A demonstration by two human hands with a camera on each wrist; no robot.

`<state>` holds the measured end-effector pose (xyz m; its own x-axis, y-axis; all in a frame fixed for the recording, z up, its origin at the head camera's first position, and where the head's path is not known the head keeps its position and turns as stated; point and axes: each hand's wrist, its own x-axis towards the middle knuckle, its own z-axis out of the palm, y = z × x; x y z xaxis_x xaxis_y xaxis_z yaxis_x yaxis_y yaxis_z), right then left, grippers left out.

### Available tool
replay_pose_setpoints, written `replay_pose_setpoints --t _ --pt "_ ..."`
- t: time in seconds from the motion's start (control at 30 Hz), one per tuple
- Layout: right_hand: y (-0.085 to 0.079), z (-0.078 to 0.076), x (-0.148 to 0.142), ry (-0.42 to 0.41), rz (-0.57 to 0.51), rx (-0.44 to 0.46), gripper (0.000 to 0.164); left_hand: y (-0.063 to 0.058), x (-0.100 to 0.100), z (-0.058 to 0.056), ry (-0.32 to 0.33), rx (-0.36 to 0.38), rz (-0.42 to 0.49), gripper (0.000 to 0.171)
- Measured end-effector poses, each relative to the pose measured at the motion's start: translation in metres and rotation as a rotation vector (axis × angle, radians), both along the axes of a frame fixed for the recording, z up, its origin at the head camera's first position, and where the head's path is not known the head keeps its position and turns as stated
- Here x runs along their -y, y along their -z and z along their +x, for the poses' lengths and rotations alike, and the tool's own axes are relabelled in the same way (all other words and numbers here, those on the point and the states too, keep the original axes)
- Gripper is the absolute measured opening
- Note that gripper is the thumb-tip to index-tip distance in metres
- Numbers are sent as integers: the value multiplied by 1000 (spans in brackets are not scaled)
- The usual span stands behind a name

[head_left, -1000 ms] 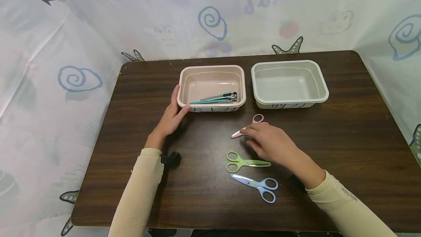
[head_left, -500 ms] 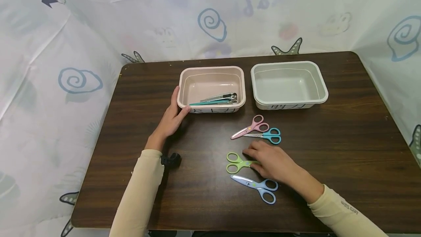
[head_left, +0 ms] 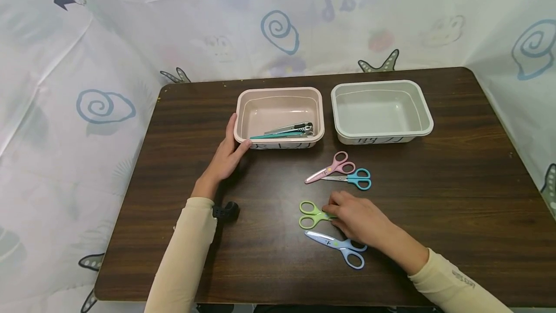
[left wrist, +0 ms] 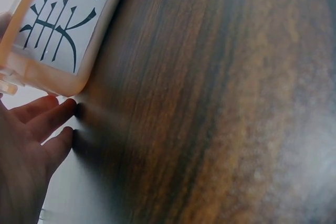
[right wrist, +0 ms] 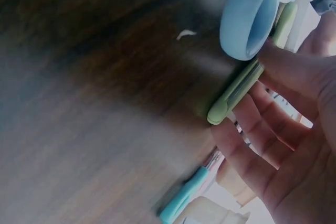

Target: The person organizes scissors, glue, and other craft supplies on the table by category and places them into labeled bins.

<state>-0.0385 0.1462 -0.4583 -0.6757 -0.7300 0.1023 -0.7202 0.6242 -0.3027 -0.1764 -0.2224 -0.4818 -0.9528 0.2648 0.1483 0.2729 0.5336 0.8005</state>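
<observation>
At the pink plastic box (head_left: 280, 92), my left hand (head_left: 221, 158) rests against the near left corner, thumb on the front rim and straight fingers along the side. In the left wrist view, several fingers (left wrist: 44, 119) reach out loosely by its base. My right hand (head_left: 362, 216) pinches the green scissors (head_left: 312, 214) near the blades, which it partly hides; in the right wrist view, thumb and fingers lie on either side of them. Right below lie the light blue scissors (head_left: 334, 242), one handle loop partly under the hand. Pink scissors (head_left: 332, 168) and teal-handled scissors (head_left: 359, 178) lie beyond, overlapping.
A utility knife (head_left: 293, 128) and a teal slender tool (head_left: 278, 135) lie inside the pink box. To its right stands a grey-green box (head_left: 382, 105) with nothing visible inside. Both boxes stand toward the back of the dark wooden table (head_left: 469, 206). A printed white cloth hangs behind.
My right hand has moved from over the pink and teal scissors down to the green scissors, and its fingers have closed on them. The left hand has stayed at the pink box.
</observation>
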Motion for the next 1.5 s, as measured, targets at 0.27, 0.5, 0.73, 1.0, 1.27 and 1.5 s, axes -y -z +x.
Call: replay_pose_setpoints --t 0.27,0.5,0.73,1.0,1.27,1.5 --pt "1 2 4 -19 33 -26 23 0 0 1 7 -8 0 80" --pt "2 3 6 -3 49 -57 14 -3 -1 0 5 -8 2 80" --pt "-2 2 6 1 54 -57 11 -4 -1 0 10 -4 4 80" --pt "-14 -4 2 -38 54 -65 19 -4 -1 1 6 -17 -3 79" --pt "-33 -26 -18 14 18 -127 24 -3 0 1 12 -17 -3 79" --pt "-54 -57 -45 82 -4 -114 33 -3 0 1 6 -13 -13 79"
